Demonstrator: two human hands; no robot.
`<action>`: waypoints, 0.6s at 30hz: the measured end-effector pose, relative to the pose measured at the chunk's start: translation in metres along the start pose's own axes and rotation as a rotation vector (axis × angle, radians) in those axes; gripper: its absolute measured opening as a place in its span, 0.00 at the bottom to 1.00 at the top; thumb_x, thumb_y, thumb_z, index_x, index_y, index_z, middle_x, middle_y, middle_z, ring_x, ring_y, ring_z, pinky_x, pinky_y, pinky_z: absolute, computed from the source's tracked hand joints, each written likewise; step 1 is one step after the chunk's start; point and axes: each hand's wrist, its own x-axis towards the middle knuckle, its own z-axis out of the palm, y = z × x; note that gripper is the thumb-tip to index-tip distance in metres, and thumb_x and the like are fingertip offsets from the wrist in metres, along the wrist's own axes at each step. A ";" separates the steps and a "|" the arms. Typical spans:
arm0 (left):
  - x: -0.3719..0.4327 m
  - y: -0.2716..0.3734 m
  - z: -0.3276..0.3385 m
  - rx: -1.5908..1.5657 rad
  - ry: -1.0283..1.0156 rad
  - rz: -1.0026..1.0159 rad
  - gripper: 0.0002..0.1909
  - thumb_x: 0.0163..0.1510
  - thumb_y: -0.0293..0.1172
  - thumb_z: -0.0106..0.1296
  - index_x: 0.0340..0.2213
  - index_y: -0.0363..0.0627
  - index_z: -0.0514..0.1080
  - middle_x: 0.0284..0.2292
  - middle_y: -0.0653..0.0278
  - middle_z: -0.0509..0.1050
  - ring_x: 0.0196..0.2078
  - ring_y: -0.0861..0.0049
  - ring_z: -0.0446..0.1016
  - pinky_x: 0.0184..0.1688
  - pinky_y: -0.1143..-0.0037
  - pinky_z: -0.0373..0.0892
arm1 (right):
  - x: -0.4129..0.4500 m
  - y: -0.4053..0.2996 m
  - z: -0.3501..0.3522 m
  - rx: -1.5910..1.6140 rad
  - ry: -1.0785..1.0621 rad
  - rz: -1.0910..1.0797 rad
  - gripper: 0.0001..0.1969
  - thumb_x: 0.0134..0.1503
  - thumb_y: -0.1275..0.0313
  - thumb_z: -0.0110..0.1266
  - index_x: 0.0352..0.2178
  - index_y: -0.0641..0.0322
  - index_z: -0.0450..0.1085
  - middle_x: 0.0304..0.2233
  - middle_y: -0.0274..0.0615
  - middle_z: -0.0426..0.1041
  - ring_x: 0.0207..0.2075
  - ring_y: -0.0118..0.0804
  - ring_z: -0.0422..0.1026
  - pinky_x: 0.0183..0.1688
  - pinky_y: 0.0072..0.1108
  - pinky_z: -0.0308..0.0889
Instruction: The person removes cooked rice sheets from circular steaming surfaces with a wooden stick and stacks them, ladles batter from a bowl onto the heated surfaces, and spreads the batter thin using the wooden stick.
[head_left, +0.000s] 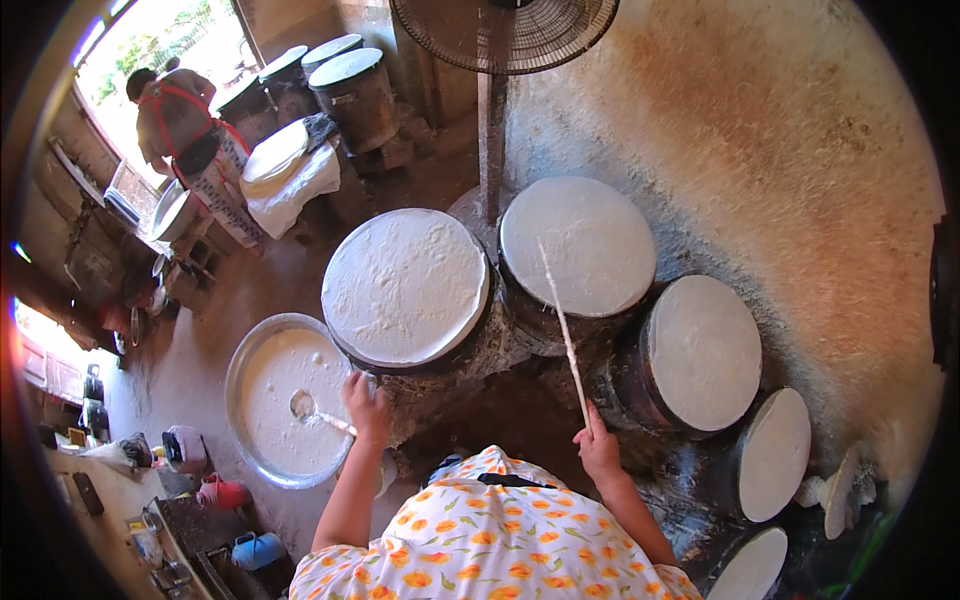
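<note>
My right hand (598, 448) grips the lower end of a long, thin stick (568, 345) crusted with white. Its far tip lies over the white round top (581, 247) of a drum-like steamer. Curled, my left hand (367, 409) is between a basin (238, 420) of white batter and the nearest drum, whose white sheet (405, 285) looks wrinkled with a raised right edge. Something small and pale shows at its fingers; I cannot tell whether it is held. A ladle (303, 406) rests in the batter, its handle reaching towards my left wrist.
More white-topped drums (705, 352) curve round to my right along a stained wall (750, 112). A pedestal fan (510, 37) stands ahead. At the far left a person (187, 135) bends near a stack of white sheets (276, 154). Kettles (221, 491) sit lower left.
</note>
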 end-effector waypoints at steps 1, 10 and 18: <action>0.013 0.036 0.000 -0.043 -0.029 0.113 0.20 0.43 0.25 0.51 0.41 0.34 0.67 0.46 0.45 0.64 0.51 0.51 0.61 0.52 0.65 0.60 | 0.000 0.004 -0.003 0.016 0.006 0.017 0.31 0.52 0.78 0.40 0.58 0.46 0.52 0.17 0.39 0.70 0.15 0.32 0.68 0.22 0.24 0.67; 0.071 0.115 0.093 0.314 -0.273 0.377 0.15 0.44 0.28 0.47 0.36 0.36 0.69 0.49 0.53 0.63 0.53 0.59 0.59 0.52 0.65 0.57 | -0.038 0.042 -0.020 0.027 0.199 0.037 0.30 0.51 0.79 0.39 0.58 0.52 0.54 0.17 0.36 0.65 0.16 0.28 0.65 0.20 0.21 0.65; 0.146 0.055 0.023 -0.264 0.131 0.221 0.04 0.46 0.21 0.48 0.20 0.36 0.67 0.33 0.53 0.73 0.33 0.62 0.72 0.35 0.69 0.68 | -0.099 0.025 0.000 -0.142 0.443 0.119 0.29 0.50 0.81 0.41 0.56 0.58 0.56 0.33 0.48 0.70 0.25 0.35 0.68 0.30 0.23 0.66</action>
